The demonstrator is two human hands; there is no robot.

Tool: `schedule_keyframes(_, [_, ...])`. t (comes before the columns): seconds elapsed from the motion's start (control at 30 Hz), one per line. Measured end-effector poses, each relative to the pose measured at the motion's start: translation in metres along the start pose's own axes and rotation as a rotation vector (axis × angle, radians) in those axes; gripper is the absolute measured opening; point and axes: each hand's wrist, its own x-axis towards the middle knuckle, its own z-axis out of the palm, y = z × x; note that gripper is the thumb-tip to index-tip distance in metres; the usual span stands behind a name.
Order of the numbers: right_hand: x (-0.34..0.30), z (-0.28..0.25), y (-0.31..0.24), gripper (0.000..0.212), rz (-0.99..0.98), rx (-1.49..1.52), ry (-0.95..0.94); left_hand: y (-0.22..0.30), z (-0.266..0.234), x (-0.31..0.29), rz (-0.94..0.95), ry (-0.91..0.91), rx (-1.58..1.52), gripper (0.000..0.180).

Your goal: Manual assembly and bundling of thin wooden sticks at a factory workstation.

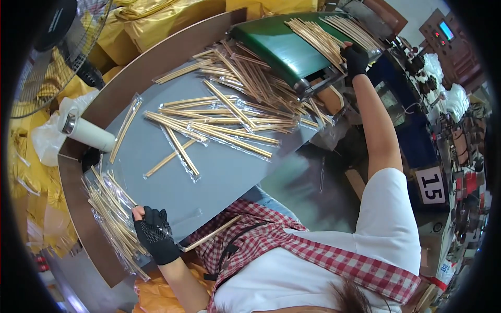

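My right hand (pixel 356 58), in a black glove with bare fingertips, reaches to the far right. Its fingers close at the ends of a row of wrapped chopsticks (pixel 315 40) on the green conveyor belt (pixel 282 47). My left hand (pixel 156 232), gloved the same way, is curled beside a heap of wrapped chopsticks (pixel 112 224) at the table's left edge; what is inside its fingers is hidden. A single chopstick packet (pixel 213 233) slants out beside the left wrist, over my checked apron; whether the hand holds it I cannot tell.
Many wrapped chopsticks (pixel 219 122) lie scattered on the grey table (pixel 182 201), piled thickest below the belt's end. A brown raised rim (pixel 96 112) borders the table. By it lies a white flask (pixel 91 134). Yellow sacks (pixel 156 26) and a fan (pixel 62 57) stand beyond; machinery (pixel 396 99) is at right.
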Motion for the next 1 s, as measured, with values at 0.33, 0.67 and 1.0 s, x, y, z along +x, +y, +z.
schedule_keyframes(0.33, [-0.281,0.070,-0.116,0.043,-0.386,0.364,-1.161,0.007,0.028,0.005,-0.096,-0.077,-0.321,0.028])
schedule_keyframes(0.67, [-0.454,0.102,-0.188,0.028,-1.018,0.086,-1.236,0.033,-0.028,-0.023,-0.189,-0.308,0.126,0.031])
schedule_keyframes(1.0, [-0.423,0.131,-0.218,0.040,-1.014,0.141,-0.503,-0.015,-0.005,-0.072,-0.200,-0.269,0.597,0.027])
